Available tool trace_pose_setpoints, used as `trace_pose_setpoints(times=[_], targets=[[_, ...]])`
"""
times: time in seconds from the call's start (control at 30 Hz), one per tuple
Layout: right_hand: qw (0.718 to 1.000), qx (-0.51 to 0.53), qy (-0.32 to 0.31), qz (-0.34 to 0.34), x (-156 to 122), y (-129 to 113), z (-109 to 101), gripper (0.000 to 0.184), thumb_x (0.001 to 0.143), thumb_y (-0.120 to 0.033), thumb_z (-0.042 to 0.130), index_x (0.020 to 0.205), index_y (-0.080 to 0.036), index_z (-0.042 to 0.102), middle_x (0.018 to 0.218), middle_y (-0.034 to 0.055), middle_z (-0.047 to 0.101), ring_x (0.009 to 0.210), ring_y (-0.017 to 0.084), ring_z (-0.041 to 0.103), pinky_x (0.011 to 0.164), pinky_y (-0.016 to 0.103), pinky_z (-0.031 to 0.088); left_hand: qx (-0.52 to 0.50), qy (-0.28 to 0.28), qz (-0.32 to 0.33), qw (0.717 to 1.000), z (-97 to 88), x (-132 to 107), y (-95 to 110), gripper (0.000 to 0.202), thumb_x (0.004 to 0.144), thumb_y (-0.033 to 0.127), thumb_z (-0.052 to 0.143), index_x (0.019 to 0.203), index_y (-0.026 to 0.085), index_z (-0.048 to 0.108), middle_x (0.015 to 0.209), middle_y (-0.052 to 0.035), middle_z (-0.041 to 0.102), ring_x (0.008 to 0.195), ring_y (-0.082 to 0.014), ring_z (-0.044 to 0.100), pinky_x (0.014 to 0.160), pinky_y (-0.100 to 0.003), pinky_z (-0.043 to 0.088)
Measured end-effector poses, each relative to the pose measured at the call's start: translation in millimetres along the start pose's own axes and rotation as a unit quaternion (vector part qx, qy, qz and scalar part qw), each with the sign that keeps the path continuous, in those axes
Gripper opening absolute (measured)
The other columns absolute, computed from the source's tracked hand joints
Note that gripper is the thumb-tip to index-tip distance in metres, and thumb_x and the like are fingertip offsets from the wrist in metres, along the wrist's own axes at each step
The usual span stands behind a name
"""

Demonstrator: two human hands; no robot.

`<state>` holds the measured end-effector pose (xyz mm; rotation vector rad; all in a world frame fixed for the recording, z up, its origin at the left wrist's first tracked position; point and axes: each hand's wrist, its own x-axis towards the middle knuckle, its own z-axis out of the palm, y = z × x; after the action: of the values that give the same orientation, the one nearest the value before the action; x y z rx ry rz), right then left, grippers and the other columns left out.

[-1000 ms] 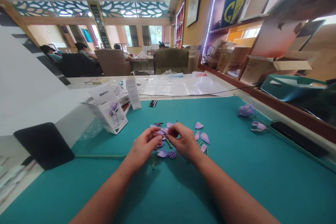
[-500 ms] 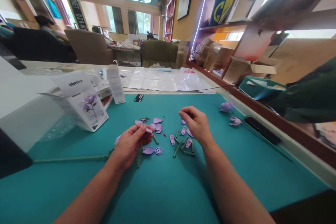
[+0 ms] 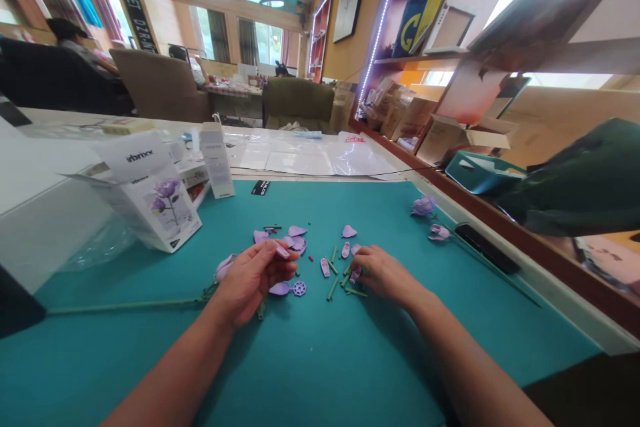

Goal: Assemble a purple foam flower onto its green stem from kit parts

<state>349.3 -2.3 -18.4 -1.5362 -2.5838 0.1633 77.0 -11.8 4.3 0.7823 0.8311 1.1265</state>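
My left hand (image 3: 253, 277) pinches a small lilac piece (image 3: 282, 251) between thumb and fingers, raised over the mat. My right hand (image 3: 385, 273) is low at the loose parts, its curled fingers about a small lilac piece (image 3: 355, 274) and partly covering it. Close by lie another lilac piece (image 3: 325, 267), several green sticks (image 3: 333, 289) and a petal (image 3: 349, 231). Below my left hand are a spoon-shaped petal (image 3: 280, 289) and a lilac wheel-shaped part (image 3: 299, 289). More petals (image 3: 297, 231) lie beyond it. A flower with a green stem (image 3: 130, 305) lies partly behind my left hand.
A white box with a flower picture (image 3: 170, 213) and a slim white carton (image 3: 217, 160) stand at the back left. On the right lie a finished lilac flower (image 3: 423, 205) and a dark, long object (image 3: 486, 248). Another person (image 3: 75, 40) sits in the background.
My right hand has come down and nearer to the lilac pieces and green sticks, uncovering the petal behind it. My left hand still holds its lilac piece. The view has shifted slightly.
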Motion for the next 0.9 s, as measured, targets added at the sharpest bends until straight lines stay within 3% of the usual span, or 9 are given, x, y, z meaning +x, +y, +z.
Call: trace_pose_setpoints(times=[0.17, 0.37, 0.43, 0.53, 0.7, 0.9], targets=[[0.998, -0.067, 0.000, 0.008, 3, -3, 10, 0.011, 0.086, -0.015, 0.054, 0.080, -0.019, 0.064, 0.085, 0.0056, 0.064, 0.079, 0.017, 0.055, 0.067, 0.026, 0.037, 0.003, -0.065, -0.043, 0.997, 3.0, -2, -3, 0.025, 0.080, 0.039, 0.067, 0.078, 0.014, 0.064, 0.085, -0.0073, 0.072, 0.067, -0.0141, 0.066, 0.066, -0.027, 0.055], [0.994, -0.099, 0.044, 0.008, 1, -3, 19, 0.020, 0.088, -0.019, 0.046, 0.074, -0.018, 0.061, 0.078, 0.0073, 0.064, 0.073, 0.018, 0.056, 0.063, 0.027, 0.037, 0.013, -0.101, -0.050, 0.994, 3.9, -5, -2, 0.028, 0.078, 0.042, 0.069, 0.080, 0.015, 0.061, 0.082, -0.0061, 0.072, 0.066, -0.0137, 0.066, 0.066, -0.026, 0.054], [0.996, -0.048, 0.066, 0.037, 1, -6, 13, 0.016, 0.085, -0.019, 0.046, 0.075, -0.019, 0.059, 0.074, 0.0051, 0.063, 0.066, 0.016, 0.055, 0.060, 0.026, 0.036, 0.013, -0.104, -0.045, 0.994, 3.9, -5, -1, 0.032, 0.075, 0.045, 0.071, 0.078, 0.016, 0.059, 0.077, -0.0048, 0.071, 0.063, -0.0133, 0.066, 0.063, -0.025, 0.053], [0.986, 0.109, 0.110, 0.061, 4, -20, -6, 0.014, 0.086, -0.027, 0.048, 0.077, -0.020, 0.055, 0.067, -0.0005, 0.059, 0.057, 0.012, 0.049, 0.055, 0.023, 0.036, 0.011, -0.099, -0.044, 0.994, 3.8, -5, -1, 0.036, 0.069, 0.046, 0.076, 0.078, 0.016, 0.058, 0.069, -0.0027, 0.069, 0.057, -0.0122, 0.064, 0.056, -0.021, 0.050], [0.925, 0.345, 0.154, 0.034, 25, -59, -35, 0.020, 0.086, -0.038, 0.053, 0.079, -0.020, 0.056, 0.062, -0.0029, 0.052, 0.055, 0.010, 0.045, 0.050, 0.021, 0.037, 0.011, -0.083, -0.035, 0.996, 2.8, -3, -2, 0.044, 0.060, 0.045, 0.082, 0.086, 0.015, 0.063, 0.066, -0.0018, 0.068, 0.052, -0.0112, 0.062, 0.053, -0.021, 0.048], [0.900, 0.382, 0.206, -0.041, 47, -85, -25, 0.018, 0.084, -0.036, 0.061, 0.081, -0.020, 0.067, 0.077, 0.0025, 0.063, 0.067, 0.014, 0.057, 0.061, 0.025, 0.047, 0.009, -0.060, -0.008, 0.998, -1.8, 0, -6, 0.041, 0.059, 0.040, 0.084, 0.086, 0.014, 0.066, 0.073, -0.0037, 0.069, 0.057, -0.0122, 0.063, 0.060, -0.025, 0.052]])
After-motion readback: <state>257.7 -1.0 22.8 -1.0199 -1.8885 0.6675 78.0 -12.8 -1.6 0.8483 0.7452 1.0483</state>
